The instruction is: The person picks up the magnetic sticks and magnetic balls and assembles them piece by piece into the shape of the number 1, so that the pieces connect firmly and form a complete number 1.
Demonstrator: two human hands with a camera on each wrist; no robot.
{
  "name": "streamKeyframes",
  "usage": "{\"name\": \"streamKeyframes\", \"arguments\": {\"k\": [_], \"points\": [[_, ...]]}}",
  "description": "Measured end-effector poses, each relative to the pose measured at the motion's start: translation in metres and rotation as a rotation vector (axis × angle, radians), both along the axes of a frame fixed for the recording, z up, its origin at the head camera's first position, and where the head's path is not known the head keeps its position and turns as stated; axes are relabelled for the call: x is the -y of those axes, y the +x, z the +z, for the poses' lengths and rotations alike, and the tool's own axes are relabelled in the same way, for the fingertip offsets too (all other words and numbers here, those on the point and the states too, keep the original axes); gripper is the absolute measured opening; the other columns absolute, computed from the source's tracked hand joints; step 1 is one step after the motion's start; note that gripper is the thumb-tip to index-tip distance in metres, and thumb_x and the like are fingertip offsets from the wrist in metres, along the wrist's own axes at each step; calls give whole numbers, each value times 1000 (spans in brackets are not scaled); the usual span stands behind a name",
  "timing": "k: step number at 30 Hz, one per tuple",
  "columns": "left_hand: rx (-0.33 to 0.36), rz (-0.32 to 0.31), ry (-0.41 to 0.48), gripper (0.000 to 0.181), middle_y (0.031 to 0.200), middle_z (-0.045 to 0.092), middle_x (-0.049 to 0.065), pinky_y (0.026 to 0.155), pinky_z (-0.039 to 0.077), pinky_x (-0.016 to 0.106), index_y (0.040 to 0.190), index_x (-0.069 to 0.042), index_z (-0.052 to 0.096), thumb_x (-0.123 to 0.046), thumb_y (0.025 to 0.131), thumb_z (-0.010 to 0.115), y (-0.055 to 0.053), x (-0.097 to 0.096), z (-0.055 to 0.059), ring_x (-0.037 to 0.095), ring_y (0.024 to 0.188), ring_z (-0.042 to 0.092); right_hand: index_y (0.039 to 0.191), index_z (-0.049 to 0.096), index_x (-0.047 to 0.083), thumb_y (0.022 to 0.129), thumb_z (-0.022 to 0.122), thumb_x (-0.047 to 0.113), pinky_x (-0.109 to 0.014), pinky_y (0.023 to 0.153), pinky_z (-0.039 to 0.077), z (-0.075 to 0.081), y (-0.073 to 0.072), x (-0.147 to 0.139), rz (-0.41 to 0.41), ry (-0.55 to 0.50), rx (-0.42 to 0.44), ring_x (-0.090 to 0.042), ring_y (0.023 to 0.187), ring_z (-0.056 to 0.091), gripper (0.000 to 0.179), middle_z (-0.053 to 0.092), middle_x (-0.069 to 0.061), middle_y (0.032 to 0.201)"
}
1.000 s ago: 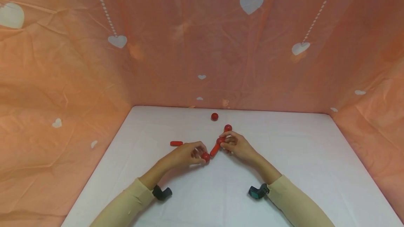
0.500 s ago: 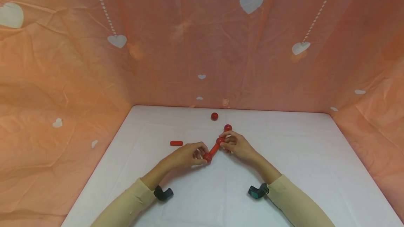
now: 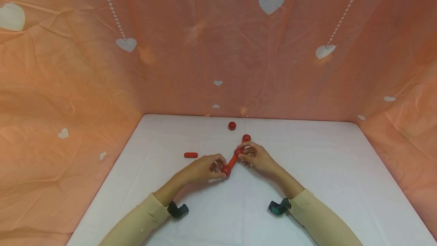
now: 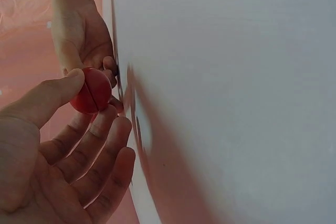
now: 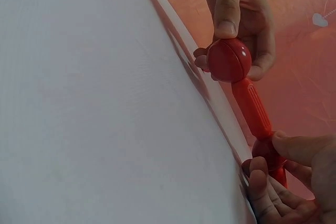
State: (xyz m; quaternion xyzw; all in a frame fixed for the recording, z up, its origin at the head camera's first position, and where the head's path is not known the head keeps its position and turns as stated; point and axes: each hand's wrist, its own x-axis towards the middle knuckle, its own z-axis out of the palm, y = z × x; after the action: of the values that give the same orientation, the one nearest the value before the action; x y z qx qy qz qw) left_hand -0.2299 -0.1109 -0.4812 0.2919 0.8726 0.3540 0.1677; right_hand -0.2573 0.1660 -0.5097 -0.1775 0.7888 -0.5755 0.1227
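Observation:
My left hand (image 3: 207,167) pinches a glossy red ball (image 3: 226,171) between thumb and fingers; a seam line crosses this ball (image 4: 94,93) in the left wrist view. The ball meets the lower end of a ribbed red rod (image 5: 252,109). At that rod's other end is a second red ball (image 5: 265,153), which my right hand (image 3: 257,159) holds between thumb and fingers. Beyond the right fingers a further red ball (image 3: 246,137) tops the chain, joined by a short piece partly hidden by the hand. How deep the joints sit cannot be seen.
A loose red ball (image 3: 232,126) lies near the far edge of the white table (image 3: 307,155). Left of the hands lies a loose red rod (image 3: 190,155). Orange cloth (image 3: 191,48) with hearts stands behind and at both sides.
My left hand has shifted slightly right, bringing its ball against the rod's end, where a small gap showed a second ago. My right hand stays in place.

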Motion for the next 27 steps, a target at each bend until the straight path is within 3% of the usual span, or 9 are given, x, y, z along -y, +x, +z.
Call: {"name": "streamKeyframes", "arguments": {"k": [27], "points": [[7,10,-11,31,105,72,-10,86,57,30,121,-21,65,-27,97,83,2,-5,-2,11,94,65,132,65,6,100,78,12,-26,63,55,0,0,-1,-39,1,-4,-22,73,65,36,74,-16,105]]}}
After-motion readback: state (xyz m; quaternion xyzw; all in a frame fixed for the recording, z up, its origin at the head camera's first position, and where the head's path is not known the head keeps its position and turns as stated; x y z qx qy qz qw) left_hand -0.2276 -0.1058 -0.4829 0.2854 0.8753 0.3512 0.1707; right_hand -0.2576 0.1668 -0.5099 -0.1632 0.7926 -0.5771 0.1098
